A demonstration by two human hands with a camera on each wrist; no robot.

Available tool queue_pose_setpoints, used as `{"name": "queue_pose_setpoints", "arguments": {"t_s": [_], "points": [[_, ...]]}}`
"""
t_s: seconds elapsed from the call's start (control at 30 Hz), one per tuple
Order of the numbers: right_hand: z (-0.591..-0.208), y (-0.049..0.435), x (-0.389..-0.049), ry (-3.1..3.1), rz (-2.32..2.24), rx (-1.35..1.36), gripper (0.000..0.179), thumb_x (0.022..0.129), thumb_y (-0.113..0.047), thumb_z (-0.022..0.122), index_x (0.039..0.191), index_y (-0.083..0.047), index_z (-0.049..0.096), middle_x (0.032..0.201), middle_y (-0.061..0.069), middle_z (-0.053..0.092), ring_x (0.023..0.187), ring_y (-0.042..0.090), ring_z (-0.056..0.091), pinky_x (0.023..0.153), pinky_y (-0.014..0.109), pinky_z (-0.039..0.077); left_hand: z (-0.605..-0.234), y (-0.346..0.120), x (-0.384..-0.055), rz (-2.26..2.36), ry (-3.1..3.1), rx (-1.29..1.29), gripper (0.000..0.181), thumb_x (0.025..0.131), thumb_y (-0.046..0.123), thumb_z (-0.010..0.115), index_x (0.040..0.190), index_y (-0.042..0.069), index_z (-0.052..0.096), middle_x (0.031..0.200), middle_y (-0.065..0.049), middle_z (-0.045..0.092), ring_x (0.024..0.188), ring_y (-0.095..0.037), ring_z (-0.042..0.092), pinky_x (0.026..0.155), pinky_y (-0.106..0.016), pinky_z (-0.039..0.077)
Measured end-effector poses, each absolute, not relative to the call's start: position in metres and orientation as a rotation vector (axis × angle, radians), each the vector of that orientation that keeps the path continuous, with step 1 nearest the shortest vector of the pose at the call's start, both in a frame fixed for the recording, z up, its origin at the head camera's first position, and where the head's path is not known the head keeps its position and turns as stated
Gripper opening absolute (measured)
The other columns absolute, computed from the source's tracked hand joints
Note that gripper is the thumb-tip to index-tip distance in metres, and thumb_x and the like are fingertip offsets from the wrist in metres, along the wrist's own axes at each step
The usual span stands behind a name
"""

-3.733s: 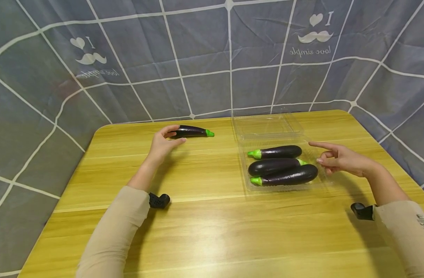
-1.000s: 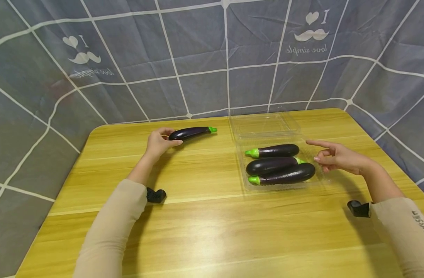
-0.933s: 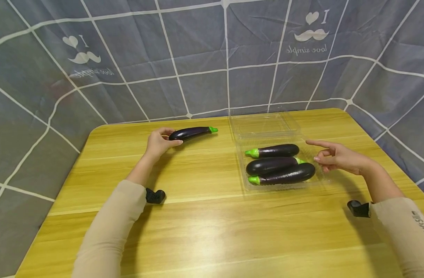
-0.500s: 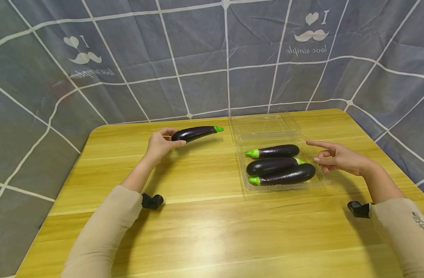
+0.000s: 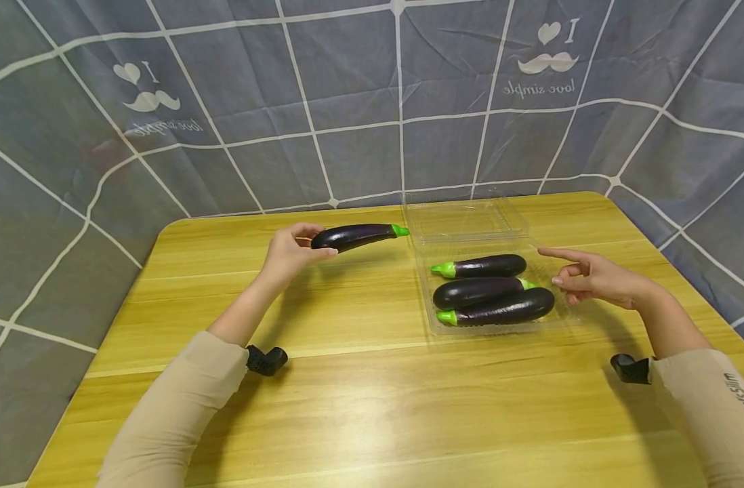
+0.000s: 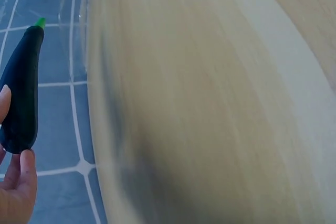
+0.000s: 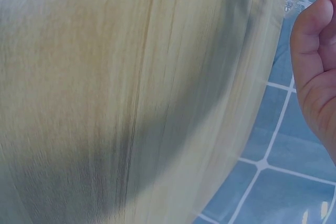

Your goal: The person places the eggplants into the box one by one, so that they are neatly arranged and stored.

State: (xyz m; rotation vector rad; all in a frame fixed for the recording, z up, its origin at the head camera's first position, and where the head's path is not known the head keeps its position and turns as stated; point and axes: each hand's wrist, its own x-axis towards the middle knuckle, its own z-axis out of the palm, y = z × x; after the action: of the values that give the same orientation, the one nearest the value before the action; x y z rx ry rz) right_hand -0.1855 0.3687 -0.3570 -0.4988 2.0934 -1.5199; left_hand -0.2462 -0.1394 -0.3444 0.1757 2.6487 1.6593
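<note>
My left hand (image 5: 293, 254) holds a dark purple eggplant (image 5: 354, 236) by its blunt end, thumb in front and fingers behind. Its green stem points right, towards the container, and it is raised above the table; the left wrist view also shows this eggplant (image 6: 22, 87). A clear plastic clamshell container (image 5: 429, 318) lies with its lid (image 5: 463, 220) folded back. Three eggplants rest inside: a rear one (image 5: 490, 266), a middle one (image 5: 476, 293) and a front one (image 5: 509, 307). At the container's right rim is my right hand (image 5: 604, 278), index finger extended, other fingers loosely curled; contact is unclear.
The wooden table (image 5: 360, 407) reaches back to a grey curtain (image 5: 360, 102) with white lines, which also hangs at both sides. A black wrist device (image 5: 266, 360) sits at the left cuff and another black device (image 5: 630, 368) at the right cuff.
My left hand has taken hold of the fourth eggplant at the back of the table, lifted it and moved it right towards the container. My right hand has stayed nearly still.
</note>
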Motion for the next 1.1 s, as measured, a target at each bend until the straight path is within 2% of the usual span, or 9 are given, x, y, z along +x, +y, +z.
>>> {"name": "queue_pose_setpoints", "arguments": {"t_s": [0.57, 1.1], "points": [[-0.357, 0.370, -0.188, 2.079, -1.523, -0.491, 0.063, 0.096, -0.001, 0.046, 0.150, -0.011, 0.015, 0.077, 0.007, 0.056, 0.061, 0.017, 0.056, 0.060, 0.035, 0.052, -0.331, -0.121, -0.236, 1.645, 2.646, 0.286, 0.046, 0.071, 0.015, 0.082, 0.112, 0.005, 0.064, 0.109, -0.011, 0.062, 0.099, -0.030, 0.053, 0.078, -0.034, 0.044], [-0.355, 0.371, -0.188, 2.085, -1.525, -0.477, 0.059, 0.096, -0.001, 0.047, 0.147, -0.024, 0.027, 0.077, 0.007, 0.056, 0.061, 0.016, 0.055, 0.060, 0.034, 0.052, -0.327, -0.099, -0.235, 1.670, 2.577, 0.316, 0.046, 0.070, 0.016, 0.082, 0.112, 0.007, 0.064, 0.109, -0.009, 0.062, 0.096, -0.027, 0.053, 0.076, -0.033, 0.044]]}}
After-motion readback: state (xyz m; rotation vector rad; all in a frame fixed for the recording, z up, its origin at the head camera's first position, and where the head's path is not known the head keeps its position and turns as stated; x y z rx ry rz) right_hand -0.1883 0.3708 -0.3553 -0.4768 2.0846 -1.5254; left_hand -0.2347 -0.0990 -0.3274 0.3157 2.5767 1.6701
